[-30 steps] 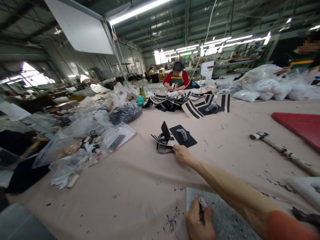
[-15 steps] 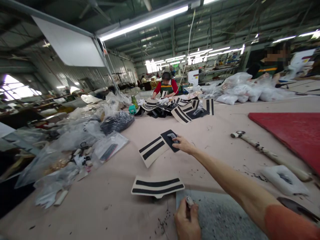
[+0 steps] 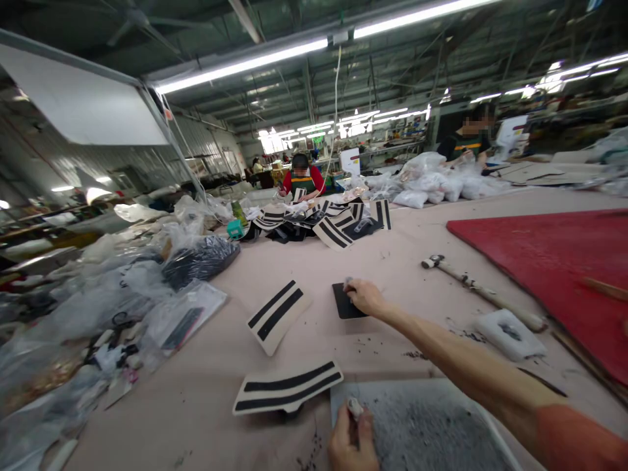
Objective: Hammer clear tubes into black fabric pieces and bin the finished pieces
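My right hand (image 3: 366,297) is stretched out over the table. Its fingers are closed on a small black panel (image 3: 346,310), at the greyish, clear-looking piece on top of it. Just left of that panel lies a cream panel with two black stripes (image 3: 279,317). Nearer to me rests a curved cream panel with black stripes (image 3: 288,387), with something dark under its front edge. At the bottom, my left hand (image 3: 352,445) is closed around a small whitish cylinder (image 3: 354,409), whose end shows between thumb and fingers. It is over the left side of a grey, speckled slab (image 3: 417,418).
To the right lie a hammer (image 3: 485,292), a white block (image 3: 510,333) and a red board (image 3: 549,261). Plastic bags (image 3: 181,314) crowd the left. Beyond, striped panels (image 3: 333,226) are heaped before a seated person (image 3: 300,180); another person (image 3: 464,140) sits at the right.
My right hand has drawn the black panel away from the striped cream panel, toward me and to the right. My left hand still holds the whitish cylinder. The view has turned rightward.
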`<state>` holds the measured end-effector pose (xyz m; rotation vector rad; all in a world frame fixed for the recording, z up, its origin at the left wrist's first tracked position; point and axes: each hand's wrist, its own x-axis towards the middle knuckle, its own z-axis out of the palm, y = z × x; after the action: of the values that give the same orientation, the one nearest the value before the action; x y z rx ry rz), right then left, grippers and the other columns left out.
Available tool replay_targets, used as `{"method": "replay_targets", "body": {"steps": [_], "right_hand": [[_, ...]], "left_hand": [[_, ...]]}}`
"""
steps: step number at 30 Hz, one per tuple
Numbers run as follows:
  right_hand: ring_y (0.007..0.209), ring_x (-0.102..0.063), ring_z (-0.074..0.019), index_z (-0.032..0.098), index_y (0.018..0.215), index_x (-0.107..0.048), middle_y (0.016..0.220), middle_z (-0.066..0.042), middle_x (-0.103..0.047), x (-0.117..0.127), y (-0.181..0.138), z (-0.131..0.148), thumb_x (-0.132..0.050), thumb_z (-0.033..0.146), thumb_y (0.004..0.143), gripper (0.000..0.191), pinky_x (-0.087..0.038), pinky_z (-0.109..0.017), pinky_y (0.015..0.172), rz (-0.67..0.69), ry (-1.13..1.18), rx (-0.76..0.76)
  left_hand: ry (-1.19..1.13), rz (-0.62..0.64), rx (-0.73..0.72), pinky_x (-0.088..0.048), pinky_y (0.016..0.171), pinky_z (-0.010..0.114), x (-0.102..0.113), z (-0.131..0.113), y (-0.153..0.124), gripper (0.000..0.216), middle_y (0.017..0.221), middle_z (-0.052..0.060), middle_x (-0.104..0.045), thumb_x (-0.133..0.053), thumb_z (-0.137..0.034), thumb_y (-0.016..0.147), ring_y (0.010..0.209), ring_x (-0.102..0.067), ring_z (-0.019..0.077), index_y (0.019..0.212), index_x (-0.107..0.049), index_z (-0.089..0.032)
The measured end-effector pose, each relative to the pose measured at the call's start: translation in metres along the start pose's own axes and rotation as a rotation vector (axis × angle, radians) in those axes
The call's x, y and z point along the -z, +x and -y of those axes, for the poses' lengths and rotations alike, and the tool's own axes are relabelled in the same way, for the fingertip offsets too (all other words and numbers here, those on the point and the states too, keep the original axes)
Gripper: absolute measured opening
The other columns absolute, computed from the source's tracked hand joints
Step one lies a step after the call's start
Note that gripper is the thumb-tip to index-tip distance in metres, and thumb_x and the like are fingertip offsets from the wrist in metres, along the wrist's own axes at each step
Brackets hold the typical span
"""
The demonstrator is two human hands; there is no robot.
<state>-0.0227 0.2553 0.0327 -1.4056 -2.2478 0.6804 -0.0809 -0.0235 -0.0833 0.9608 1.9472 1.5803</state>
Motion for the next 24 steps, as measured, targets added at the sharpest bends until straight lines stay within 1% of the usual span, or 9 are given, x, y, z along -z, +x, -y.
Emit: {"method": "replay_targets", "body": {"steps": [3, 5, 7, 8, 12, 15, 18, 21, 24], "right_hand": [[0.100, -0.062, -0.0226, 0.020, 0.128, -0.062, 0.106, -0.008, -0.069, 0.036, -0.077, -0.021, -0.054, 0.016, 0.086, 0.042, -0.044, -0.034, 0.092, -0.063, 0.013, -0.062], [0.097, -0.062, -0.0234, 0.020, 0.148, -0.044, 0.105, -0.008, -0.068, 0.044, -0.140, -0.031, -0.055, 0.018, 0.084, 0.065, -0.045, -0.036, 0.091, -0.083, 0.056, -0.126], [0.103, -0.062, -0.0248, 0.018, 0.156, -0.032, 0.114, -0.011, -0.066, 0.039, -0.206, -0.036, -0.055, 0.019, 0.082, 0.077, -0.046, -0.038, 0.094, -0.061, 0.140, -0.170], [0.106, -0.062, -0.0256, 0.017, 0.156, -0.031, 0.118, -0.012, -0.065, 0.032, -0.237, -0.037, -0.054, 0.019, 0.082, 0.078, -0.046, -0.040, 0.096, -0.032, 0.184, -0.182], [0.122, -0.058, -0.0262, 0.014, 0.150, -0.041, 0.134, -0.014, -0.060, 0.000, -0.327, -0.034, -0.046, 0.018, 0.084, 0.067, -0.044, -0.045, 0.107, 0.029, 0.296, -0.166], [0.127, -0.055, -0.0269, 0.014, 0.145, -0.047, 0.140, -0.013, -0.056, -0.015, -0.352, -0.029, -0.047, 0.018, 0.082, 0.063, -0.043, -0.047, 0.110, -0.028, 0.342, -0.148], [0.113, -0.062, -0.0283, 0.012, 0.139, -0.053, 0.125, -0.014, -0.064, -0.018, -0.355, -0.025, -0.047, 0.019, 0.080, 0.059, -0.050, -0.048, 0.100, -0.056, 0.325, -0.133], [0.105, -0.065, -0.0295, 0.011, 0.132, -0.058, 0.116, -0.014, -0.067, -0.018, -0.354, -0.021, -0.047, 0.017, 0.078, 0.055, -0.051, -0.049, 0.095, -0.096, 0.262, -0.120], [0.104, -0.065, -0.0304, 0.011, 0.127, -0.061, 0.115, -0.013, -0.068, -0.021, -0.356, -0.019, -0.048, 0.017, 0.077, 0.053, -0.051, -0.049, 0.095, -0.107, 0.240, -0.119]], "left_hand": [[0.028, 0.123, 0.022, -0.051, 0.069, 0.023, 0.014, -0.021, 0.003, 0.049, 0.076, 0.006, -0.070, -0.056, -0.064, 0.086, 0.073, -0.066, 0.0182, 0.090, -0.069, -0.017], [0.085, 0.162, -0.014, -0.048, 0.066, 0.024, 0.021, -0.032, 0.007, 0.046, 0.071, 0.005, -0.067, -0.058, -0.062, 0.083, 0.068, -0.063, 0.0177, 0.083, -0.067, -0.017], [0.123, 0.172, -0.030, -0.046, 0.064, 0.024, 0.025, -0.036, 0.010, 0.043, 0.067, 0.004, -0.065, -0.059, -0.059, 0.084, 0.064, -0.059, 0.0165, 0.082, -0.066, -0.017], [0.133, 0.170, -0.033, -0.046, 0.065, 0.024, 0.026, -0.036, 0.012, 0.042, 0.069, 0.004, -0.066, -0.059, -0.058, 0.083, 0.065, -0.060, 0.0166, 0.082, -0.067, -0.017], [0.138, 0.156, -0.013, -0.049, 0.074, 0.026, 0.029, -0.030, 0.018, 0.041, 0.080, 0.006, -0.073, -0.062, -0.057, 0.080, 0.078, -0.067, 0.0195, 0.086, -0.070, -0.017], [0.038, 0.198, 0.043, -0.054, 0.076, 0.028, 0.030, -0.037, 0.022, 0.040, 0.084, 0.007, -0.075, -0.065, -0.054, 0.078, 0.081, -0.069, 0.0199, 0.088, -0.070, -0.015], [-0.099, 0.266, 0.046, -0.058, 0.081, 0.029, 0.019, -0.059, 0.023, 0.039, 0.090, 0.008, -0.076, -0.068, -0.049, 0.080, 0.083, -0.071, 0.0186, 0.095, -0.069, -0.014], [-0.177, 0.370, -0.016, -0.059, 0.084, 0.031, -0.010, -0.079, 0.020, 0.036, 0.092, 0.008, -0.076, -0.068, -0.045, 0.083, 0.086, -0.072, 0.0183, 0.101, -0.069, -0.014], [-0.213, 0.454, -0.003, -0.058, 0.087, 0.033, -0.043, -0.081, 0.018, 0.039, 0.095, 0.010, -0.077, -0.069, -0.043, 0.082, 0.088, -0.073, 0.0191, 0.108, -0.068, -0.013]]}}
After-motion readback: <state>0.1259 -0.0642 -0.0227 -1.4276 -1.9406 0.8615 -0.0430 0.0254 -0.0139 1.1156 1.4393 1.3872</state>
